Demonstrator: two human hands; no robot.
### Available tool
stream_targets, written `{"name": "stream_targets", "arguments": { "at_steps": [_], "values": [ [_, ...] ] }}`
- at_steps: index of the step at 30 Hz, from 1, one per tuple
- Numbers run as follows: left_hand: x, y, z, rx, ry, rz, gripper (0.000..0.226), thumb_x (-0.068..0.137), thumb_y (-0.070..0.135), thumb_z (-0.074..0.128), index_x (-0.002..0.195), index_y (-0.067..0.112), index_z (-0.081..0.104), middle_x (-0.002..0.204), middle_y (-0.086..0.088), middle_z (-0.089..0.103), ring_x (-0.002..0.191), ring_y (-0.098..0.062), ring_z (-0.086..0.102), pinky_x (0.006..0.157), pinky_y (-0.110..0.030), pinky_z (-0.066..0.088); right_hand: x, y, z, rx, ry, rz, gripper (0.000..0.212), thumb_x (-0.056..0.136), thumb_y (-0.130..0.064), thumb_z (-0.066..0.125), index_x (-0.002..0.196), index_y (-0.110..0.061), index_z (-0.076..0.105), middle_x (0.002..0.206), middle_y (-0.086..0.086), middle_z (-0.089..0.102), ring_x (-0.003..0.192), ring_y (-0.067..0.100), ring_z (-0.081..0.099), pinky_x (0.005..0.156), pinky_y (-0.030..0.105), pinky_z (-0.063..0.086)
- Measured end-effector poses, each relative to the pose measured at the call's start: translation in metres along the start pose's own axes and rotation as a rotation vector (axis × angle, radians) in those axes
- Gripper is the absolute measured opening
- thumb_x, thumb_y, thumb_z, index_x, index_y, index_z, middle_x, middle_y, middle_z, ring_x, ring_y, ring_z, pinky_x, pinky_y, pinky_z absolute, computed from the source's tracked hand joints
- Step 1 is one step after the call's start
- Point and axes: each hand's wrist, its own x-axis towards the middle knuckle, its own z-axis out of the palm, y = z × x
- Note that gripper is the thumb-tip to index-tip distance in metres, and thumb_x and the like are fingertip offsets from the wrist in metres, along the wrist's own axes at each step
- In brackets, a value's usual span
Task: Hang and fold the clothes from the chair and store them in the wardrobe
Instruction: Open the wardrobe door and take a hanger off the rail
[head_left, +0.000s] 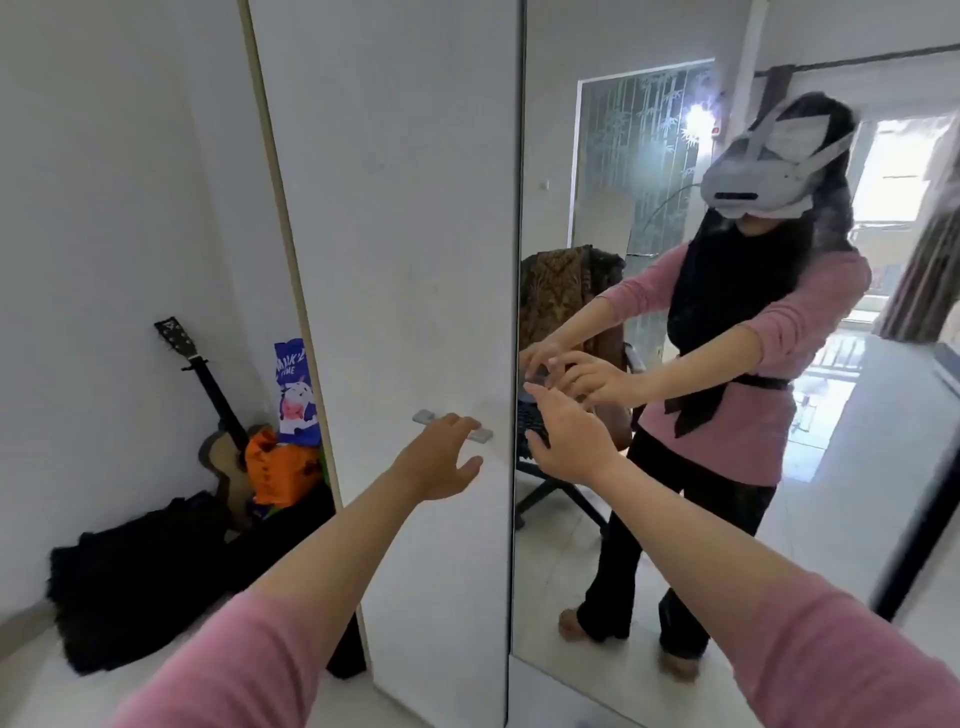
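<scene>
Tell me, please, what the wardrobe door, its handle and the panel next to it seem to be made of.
Wardrobe door: likely laminated board with a matt white face; its left edge shows a bare tan strip.
Door handle: probably brushed metal, a flat silver-grey bar with a dull sheen.
Mirror panel: mirror glass, since it reflects the room and the person.

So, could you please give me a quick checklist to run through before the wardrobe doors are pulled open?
1. Left hand at the white door's handle: ok, fingers over it, not yet curled round.
2. Right hand has a grip on the mirrored door: cannot tell, no handle shows.
3. Both hands free of clothes: ok.
4. Doors shut: ok.
5. Guitar and bags clear of the door's swing: cannot tell.
</scene>
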Motion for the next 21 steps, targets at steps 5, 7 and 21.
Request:
{"name": "stream_targets", "arguments": {
  "at_steps": [5, 7, 21],
  "values": [
    [0.028, -0.035, 0.026, -0.009, -0.028, 0.039, 0.048, 0.088, 0.029, 0.059, 0.132, 0.013, 0.048, 0.132, -0.007, 0.052, 0.122, -0.023, 0.048, 0.1, -0.035, 0.041, 0.01, 0.018, 0.038, -0.069, 0.098, -0.006, 0.056, 0.081, -0.022, 0.063, 0.134, -0.008, 0.049, 0.111, 0.012, 0.064, 0.099, 0.028, 0.061, 0.079, 0.037, 0.056],
    [0.041, -0.047, 0.037, 0.002, 0.009, 0.091, 0.046, 0.086, 0.03, 0.061, 0.127, 0.012, 0.053, 0.127, -0.007, 0.057, 0.116, -0.024, 0.052, 0.097, -0.034, 0.042, 0.015, 0.021, 0.051, -0.141, 0.143, -0.044, 0.054, 0.078, -0.023, 0.066, 0.129, -0.009, 0.054, 0.1, 0.009, 0.066, 0.085, 0.025, 0.063, 0.064, 0.034, 0.057],
    [0.072, -0.079, 0.085, -0.208, 0.371, 0.127, 0.021, 0.076, 0.037, 0.06, 0.092, 0.025, 0.068, 0.08, 0.011, 0.065, 0.075, -0.016, 0.053, 0.068, -0.029, 0.038, 0.034, 0.034, 0.096, -0.383, 0.55, -0.054, 0.035, 0.079, -0.032, 0.075, 0.11, -0.017, 0.071, 0.082, -0.001, 0.07, 0.068, 0.013, 0.061, 0.055, 0.022, 0.044]
  ]
}}
